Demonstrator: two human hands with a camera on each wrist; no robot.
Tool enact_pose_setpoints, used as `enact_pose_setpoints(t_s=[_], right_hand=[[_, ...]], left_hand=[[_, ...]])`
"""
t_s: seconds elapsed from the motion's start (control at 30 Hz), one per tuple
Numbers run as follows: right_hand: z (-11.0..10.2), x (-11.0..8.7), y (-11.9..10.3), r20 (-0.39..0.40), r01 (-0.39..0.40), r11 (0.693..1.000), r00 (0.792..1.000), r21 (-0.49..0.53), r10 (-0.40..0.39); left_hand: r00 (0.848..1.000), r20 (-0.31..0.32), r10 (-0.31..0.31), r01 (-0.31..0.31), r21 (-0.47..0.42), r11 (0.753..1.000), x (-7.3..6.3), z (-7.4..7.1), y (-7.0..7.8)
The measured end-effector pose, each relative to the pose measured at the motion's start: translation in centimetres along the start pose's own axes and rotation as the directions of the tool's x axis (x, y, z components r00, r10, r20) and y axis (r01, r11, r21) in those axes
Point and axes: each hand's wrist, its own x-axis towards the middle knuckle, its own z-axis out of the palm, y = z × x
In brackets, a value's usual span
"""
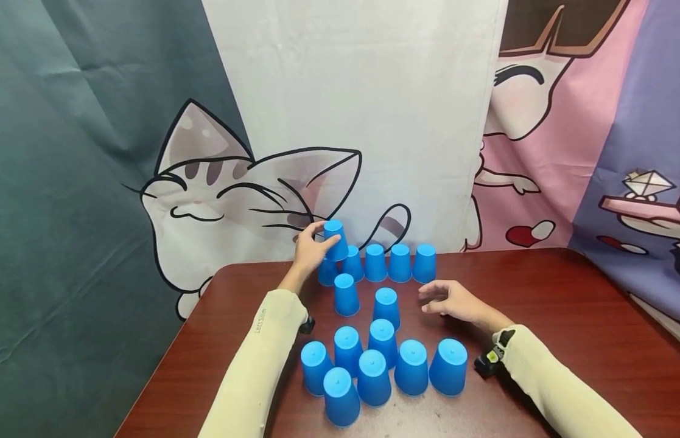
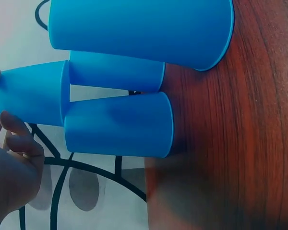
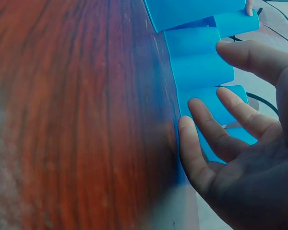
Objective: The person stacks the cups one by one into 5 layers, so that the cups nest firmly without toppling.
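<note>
My left hand [image 1: 311, 248] pinches an upside-down blue plastic cup [image 1: 336, 241] between thumb and fingers. In the left wrist view the rim of this held cup [image 2: 33, 93] is right at the bases of two cups, the leftmost back-row cup [image 1: 327, 274] and its neighbour [image 1: 352, 265]. More upside-down cups [image 1: 400, 264] continue that row to the right. My right hand [image 1: 453, 301] hovers over the table right of the cups, fingers spread and slightly bent, holding nothing. In the right wrist view its fingers [image 3: 209, 122] overlap the back-row cups.
A single blue cup [image 1: 347, 296] stands just in front of the back row, and another cup [image 1: 386, 308] to its right. Nearer, several upside-down cups [image 1: 374, 380] form a loose group on the brown table [image 1: 208, 365]. Behind the table hangs a cartoon-printed cloth [image 1: 427, 121].
</note>
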Motion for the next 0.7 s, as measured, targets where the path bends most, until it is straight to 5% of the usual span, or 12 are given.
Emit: enact_pose_setpoints(t_s=[0.7], right_hand=[[0.04,-0.14,-0.27,0.018,0.017,1.000,1.000,-0.010,-0.017]], left_hand=[[0.999,-0.012,0.036,-0.036,0.029,0.999,-0.95,-0.25,-0.06]])
